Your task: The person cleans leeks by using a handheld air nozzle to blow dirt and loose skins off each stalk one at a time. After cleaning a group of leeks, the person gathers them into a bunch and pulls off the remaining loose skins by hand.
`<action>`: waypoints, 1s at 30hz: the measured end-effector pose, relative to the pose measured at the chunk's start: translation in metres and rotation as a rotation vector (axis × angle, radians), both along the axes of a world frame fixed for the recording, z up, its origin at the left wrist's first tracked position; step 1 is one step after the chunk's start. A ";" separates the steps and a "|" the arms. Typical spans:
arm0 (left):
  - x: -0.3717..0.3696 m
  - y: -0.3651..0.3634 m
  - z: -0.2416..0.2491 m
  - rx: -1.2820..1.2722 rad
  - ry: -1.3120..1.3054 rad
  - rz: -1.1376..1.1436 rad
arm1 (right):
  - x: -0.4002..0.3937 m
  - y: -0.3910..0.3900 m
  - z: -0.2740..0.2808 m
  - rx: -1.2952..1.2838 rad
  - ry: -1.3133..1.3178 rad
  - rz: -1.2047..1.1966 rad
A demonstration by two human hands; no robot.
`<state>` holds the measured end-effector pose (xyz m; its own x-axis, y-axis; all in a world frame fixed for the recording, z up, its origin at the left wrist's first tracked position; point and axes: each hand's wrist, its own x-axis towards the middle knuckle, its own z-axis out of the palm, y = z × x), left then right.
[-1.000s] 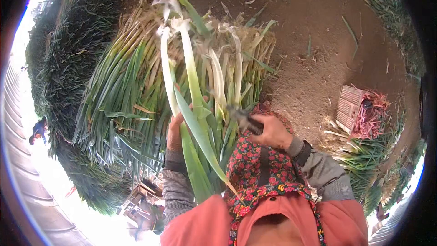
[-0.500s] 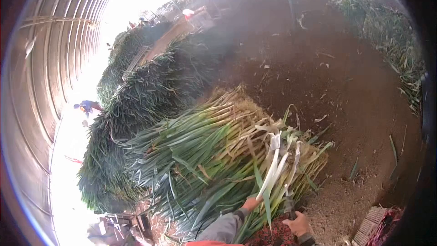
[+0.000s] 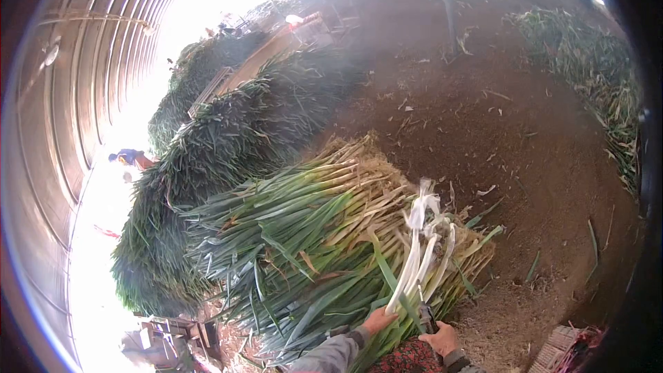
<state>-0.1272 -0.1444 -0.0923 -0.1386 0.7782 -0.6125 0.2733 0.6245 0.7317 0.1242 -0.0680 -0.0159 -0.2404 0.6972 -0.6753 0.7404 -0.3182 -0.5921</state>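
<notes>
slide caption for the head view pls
Left hand gripping white-stemmed stalks, right hand holding a dark tool, at a leafy pile.

1. On my feed, a ribbed, curving wall (image 3: 65,110) rises at left.
2. Beside it I get white glare (image 3: 200,0) that hides detail.
3. I see brown earthen floor (image 3: 545,145), strewn with pale scraps (image 3: 487,190).
4. Farther off, I make out a slender upright pole (image 3: 447,10).

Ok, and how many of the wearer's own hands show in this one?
2, both low in the picture: the left hand grips pale onion stalks, the right hand beside it holds a dark tool. Some fingers are hidden.
</notes>
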 end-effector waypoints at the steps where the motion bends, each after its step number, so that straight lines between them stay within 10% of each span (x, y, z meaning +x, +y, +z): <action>1: -0.007 -0.002 -0.005 -0.088 0.120 -0.086 | 0.001 -0.002 -0.008 -0.055 -0.029 -0.030; 3: -0.005 -0.006 -0.007 -0.132 0.346 -0.182 | -0.003 0.027 0.066 -0.228 0.109 -0.044; 4: 0.000 -0.006 0.009 -0.111 0.441 -0.200 | 0.013 -0.009 -0.025 -0.007 0.062 0.004; 8: -0.002 0.031 0.090 0.228 0.892 -0.465 | 0.008 0.004 0.031 -0.013 0.179 -0.034; 12: -0.016 0.079 0.115 0.033 0.134 0.279 | 0.020 0.005 0.064 0.067 0.059 -0.144; 20: 0.013 0.028 -0.030 0.192 0.482 -0.117 | 0.016 -0.023 0.002 0.129 -0.052 -0.074; 30: 0.022 0.003 -0.014 -0.116 0.217 -0.050 | 0.020 -0.013 -0.004 -0.086 -0.057 -0.070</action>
